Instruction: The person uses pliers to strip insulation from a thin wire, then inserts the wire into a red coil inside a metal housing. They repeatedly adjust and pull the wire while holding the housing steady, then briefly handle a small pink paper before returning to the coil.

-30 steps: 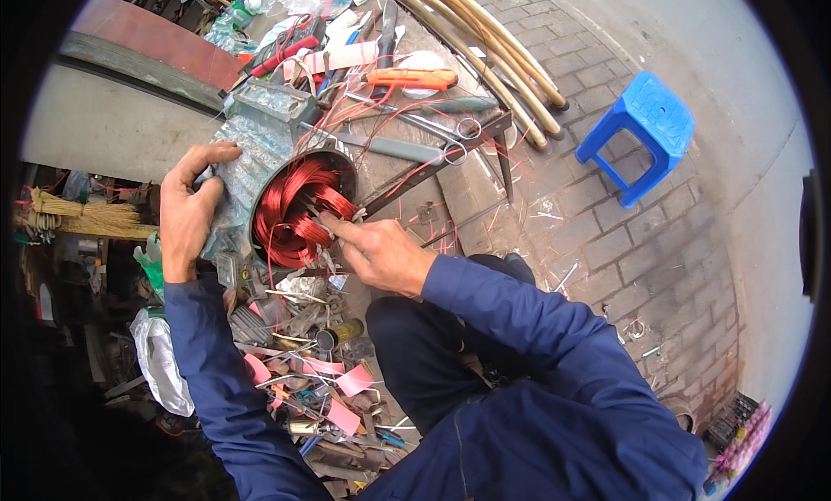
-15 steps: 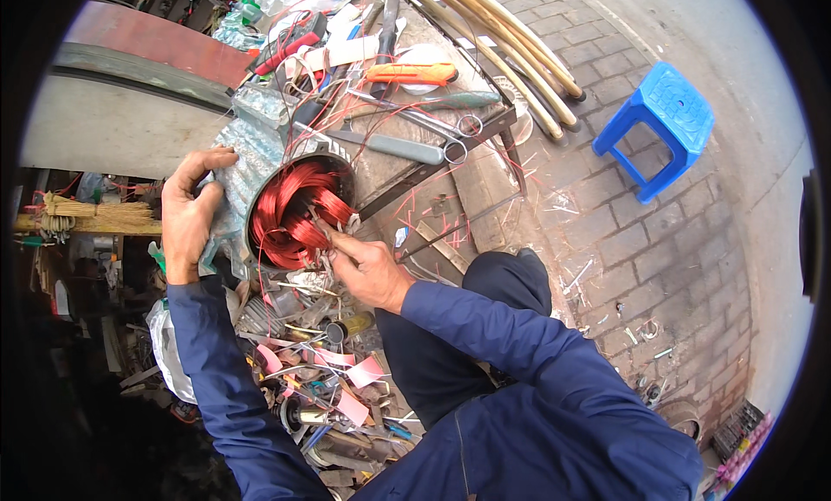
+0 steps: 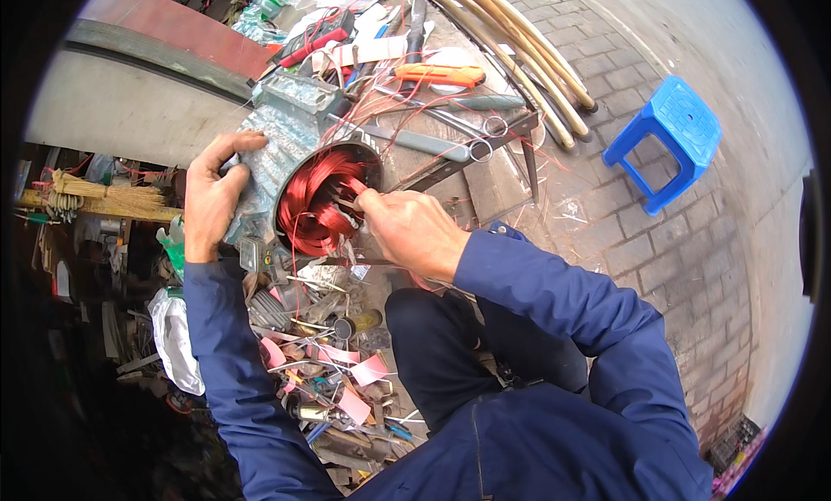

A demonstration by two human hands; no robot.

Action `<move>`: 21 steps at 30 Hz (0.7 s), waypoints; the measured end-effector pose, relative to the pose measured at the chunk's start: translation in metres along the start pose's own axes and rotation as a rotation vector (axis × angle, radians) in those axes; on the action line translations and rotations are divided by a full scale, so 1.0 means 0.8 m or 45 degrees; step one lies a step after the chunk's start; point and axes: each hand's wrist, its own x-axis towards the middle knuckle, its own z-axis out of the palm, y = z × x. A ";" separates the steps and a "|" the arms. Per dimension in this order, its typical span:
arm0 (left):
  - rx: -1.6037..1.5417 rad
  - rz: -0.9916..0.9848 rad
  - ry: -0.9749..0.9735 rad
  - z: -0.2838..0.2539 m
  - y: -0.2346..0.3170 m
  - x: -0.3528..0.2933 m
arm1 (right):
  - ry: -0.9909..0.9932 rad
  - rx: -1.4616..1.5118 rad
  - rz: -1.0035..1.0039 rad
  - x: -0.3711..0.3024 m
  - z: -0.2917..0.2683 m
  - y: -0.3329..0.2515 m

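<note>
A round, ridged grey motor housing (image 3: pixel 275 137) lies on its side at the bench edge, its open end toward me. Bundles of red enamelled copper wire (image 3: pixel 307 211) fill its mouth. My left hand (image 3: pixel 216 185) grips the outer left side of the housing, with thumb and fingers bent against the metal. At the right rim of the mouth, my right hand (image 3: pixel 415 228) has its fingers closed in a pinch against the coils. A thin piece shows by the fingertips, but I cannot make out what it is.
Scissors (image 3: pixel 459 133), an orange utility knife (image 3: pixel 440 74) and loose red wires crowd the bench behind the housing. Long tan poles (image 3: pixel 519 55) lie beyond. A blue plastic stool (image 3: pixel 671 137) stands on the paving at right. Scraps and pink paper (image 3: pixel 370 369) litter the area below.
My right hand has moved up along the mouth's right side, and its fingers have turned in toward the coils. My left hand keeps its hold. The whole view has shifted slightly.
</note>
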 end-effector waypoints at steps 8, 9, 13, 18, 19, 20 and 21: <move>0.050 0.071 0.049 -0.001 -0.007 0.001 | 0.046 -0.057 0.332 0.010 0.027 -0.031; 0.066 0.118 0.066 0.000 -0.007 0.001 | 0.047 -0.098 0.335 0.013 0.028 -0.031; 0.081 0.092 0.089 -0.002 -0.012 0.001 | -0.087 -0.318 0.168 0.021 0.019 -0.034; 0.149 0.119 0.165 -0.001 -0.017 0.001 | -0.552 -0.629 -0.113 0.049 -0.012 -0.022; 0.189 0.171 0.181 -0.001 -0.018 0.001 | -0.622 -0.693 -0.156 0.056 -0.013 -0.021; 0.250 0.213 0.198 -0.002 -0.018 0.001 | -0.687 -0.756 -0.199 0.063 -0.013 -0.020; 0.221 0.210 0.212 -0.001 -0.018 -0.001 | -0.596 -0.766 -0.292 0.067 -0.014 -0.020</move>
